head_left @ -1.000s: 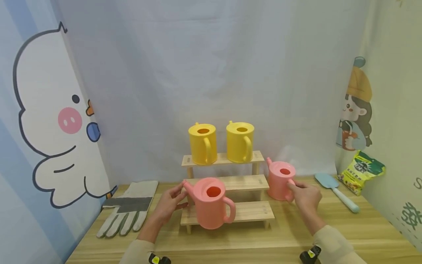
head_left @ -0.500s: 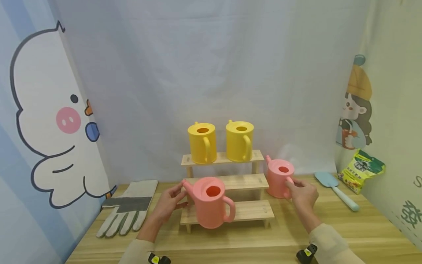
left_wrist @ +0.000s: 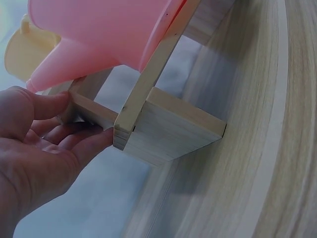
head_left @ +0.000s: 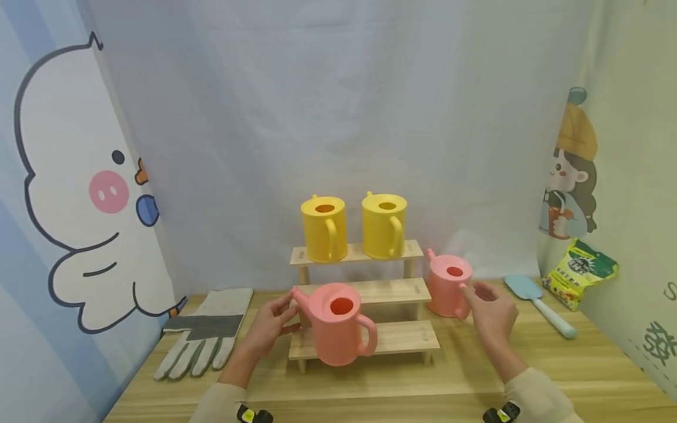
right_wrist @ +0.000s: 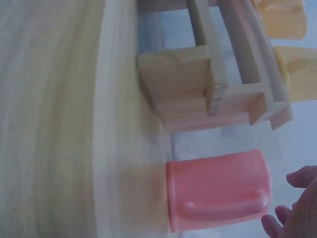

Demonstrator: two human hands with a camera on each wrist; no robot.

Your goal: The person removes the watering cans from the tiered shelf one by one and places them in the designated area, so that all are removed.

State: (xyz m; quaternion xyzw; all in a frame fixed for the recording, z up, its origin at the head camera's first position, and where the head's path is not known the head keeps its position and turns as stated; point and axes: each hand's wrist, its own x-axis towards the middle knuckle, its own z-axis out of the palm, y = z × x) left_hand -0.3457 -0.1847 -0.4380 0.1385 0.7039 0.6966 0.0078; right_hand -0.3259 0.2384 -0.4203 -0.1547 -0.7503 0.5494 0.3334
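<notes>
A pink watering can (head_left: pixel 336 329) stands on the bottom step of the wooden tiered stand (head_left: pixel 407 338), spout to the left. By its spout, my left hand (head_left: pixel 268 323) rests at the stand's left end. The left wrist view shows the relaxed fingers (left_wrist: pixel 89 141) against the ends of the steps, with the spout tip just above the thumb. A second pink watering can (head_left: pixel 448 286) is upright on the table, right of the stand. Beside its handle is my right hand (head_left: pixel 493 311), its fingers apart from the can in the right wrist view (right_wrist: pixel 302 213).
Two yellow watering cans (head_left: pixel 324 230) occupy the top step. A grey and white work glove (head_left: pixel 208 332) lies at left. On the right are a light blue trowel (head_left: pixel 542 308) and a green and yellow packet (head_left: pixel 579 275) against the wall.
My right hand has let go of the second pink can's handle and moved slightly right, after that can shifted a little back and left. The left hand has stayed put.
</notes>
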